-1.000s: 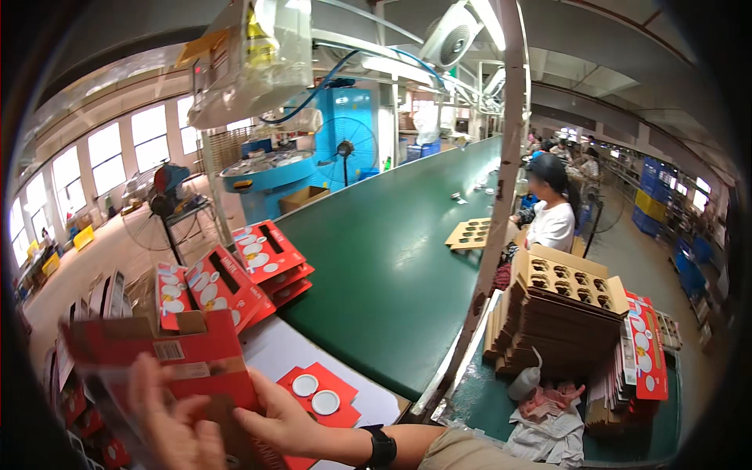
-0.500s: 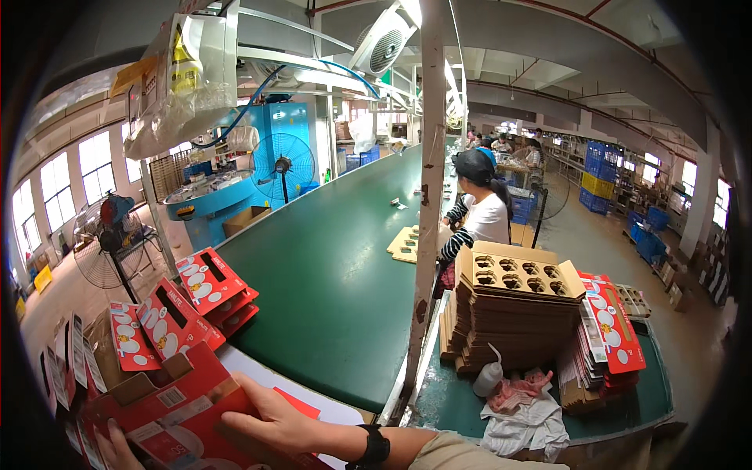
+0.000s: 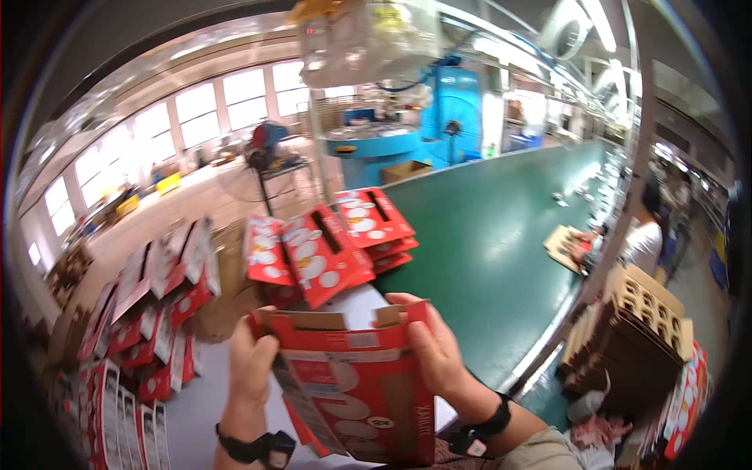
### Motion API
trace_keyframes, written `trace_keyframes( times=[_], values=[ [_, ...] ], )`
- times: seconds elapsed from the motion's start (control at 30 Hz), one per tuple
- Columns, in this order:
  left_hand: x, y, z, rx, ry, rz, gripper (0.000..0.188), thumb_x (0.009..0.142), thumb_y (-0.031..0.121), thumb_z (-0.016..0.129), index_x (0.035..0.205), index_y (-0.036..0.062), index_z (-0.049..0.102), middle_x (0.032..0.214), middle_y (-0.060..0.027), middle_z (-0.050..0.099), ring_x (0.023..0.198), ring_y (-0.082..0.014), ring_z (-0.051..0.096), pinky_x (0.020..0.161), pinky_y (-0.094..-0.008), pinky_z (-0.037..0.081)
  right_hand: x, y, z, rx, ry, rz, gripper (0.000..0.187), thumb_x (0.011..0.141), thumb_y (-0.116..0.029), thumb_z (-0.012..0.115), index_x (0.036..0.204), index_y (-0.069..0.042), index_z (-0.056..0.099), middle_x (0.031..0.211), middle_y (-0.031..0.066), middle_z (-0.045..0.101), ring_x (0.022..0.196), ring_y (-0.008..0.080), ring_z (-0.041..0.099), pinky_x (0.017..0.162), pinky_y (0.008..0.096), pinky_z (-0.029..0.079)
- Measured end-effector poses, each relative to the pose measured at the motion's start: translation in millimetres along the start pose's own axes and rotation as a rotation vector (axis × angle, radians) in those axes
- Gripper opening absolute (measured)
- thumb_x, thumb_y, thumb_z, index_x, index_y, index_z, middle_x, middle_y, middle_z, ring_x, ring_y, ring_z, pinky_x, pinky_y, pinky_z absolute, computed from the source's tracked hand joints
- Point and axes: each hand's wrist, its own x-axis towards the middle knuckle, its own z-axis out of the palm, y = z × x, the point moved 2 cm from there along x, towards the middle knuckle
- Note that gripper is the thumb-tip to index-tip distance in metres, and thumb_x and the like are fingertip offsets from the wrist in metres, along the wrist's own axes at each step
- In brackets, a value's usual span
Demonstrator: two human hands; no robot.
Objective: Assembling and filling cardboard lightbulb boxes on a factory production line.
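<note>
In the head view, the only one, I have both hands closed on a red carton (image 3: 368, 364) right in front of me, above the pale worktop (image 3: 211, 372); the fingers of my left hand (image 3: 251, 356) grip its left edge near the top, and my right hand (image 3: 439, 348) clasps the right edge, thumb on the near face, the rest partly hidden behind; the carton stands tilted, its brown inner flaps showing at the top.

To my left on the worktop lie stacks of like cartons (image 3: 160, 274); farther off, just left of the green belt (image 3: 486, 235), more red cartons (image 3: 325, 251) lean over one another; near right, tan inserts with holes (image 3: 646, 313) are piled high; at far right a co-worker (image 3: 642, 239) handles a tan tray (image 3: 562, 249) by the belt.

I judge the step in hand to be opening out and shaping this carton; I cannot tell whether its base is closed; the next move calls, I think, for an even hold on both edges, walls kept apart, so that the flaps can be folded without creasing the printed face; too hard a squeeze could buckle the thin board.
</note>
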Motion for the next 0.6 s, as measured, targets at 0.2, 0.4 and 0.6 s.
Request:
trace_keyframes(
  times=[0.2, 0.4, 0.6],
  values=[
    [1.5, 15.1, 13.2, 0.100, 0.092, 0.022, 0.035, 0.082, 0.002, 0.057, 0.116, -0.0027, 0.056, 0.099, -0.0063, 0.063, 0.087, -0.0110, 0.059, 0.077, -0.0268, 0.049, 6.1, 1.2, 1.6, -0.008, -0.042, 0.007, 0.050, 0.105, -0.034, 0.039, 0.137, 0.004, 0.043, 0.119, 0.0135, 0.063, 0.106, 0.0192, 0.063, 0.093, 0.0348, 0.050],
    [3.2, -1.6, 13.4, 0.286, 0.225, -0.064, 0.032, 0.080, 0.008, 0.064, 0.109, -0.0014, 0.054, 0.094, -0.0064, 0.064, 0.081, -0.0114, 0.060, 0.074, -0.0280, 0.049, 12.2, -6.7, -8.7, 0.395, -0.194, 0.315, 0.059, 0.105, -0.043, 0.037, 0.136, 0.007, 0.045, 0.128, 0.0192, 0.060, 0.115, 0.0308, 0.061, 0.100, 0.0445, 0.047],
    [-2.4, 8.6, 26.9, 0.389, 0.126, -0.060, 0.035, 0.079, 0.006, 0.061, 0.112, -0.0007, 0.052, 0.092, -0.0080, 0.063, 0.080, -0.0141, 0.061, 0.074, -0.0294, 0.050, 48.7, -36.1, -28.5, -0.076, -0.393, 0.455, 0.026, 0.092, -0.011, 0.058, 0.108, 0.006, 0.070, 0.105, 0.0132, 0.071, 0.094, 0.0177, 0.066, 0.087, 0.0292, 0.052]
  ],
)
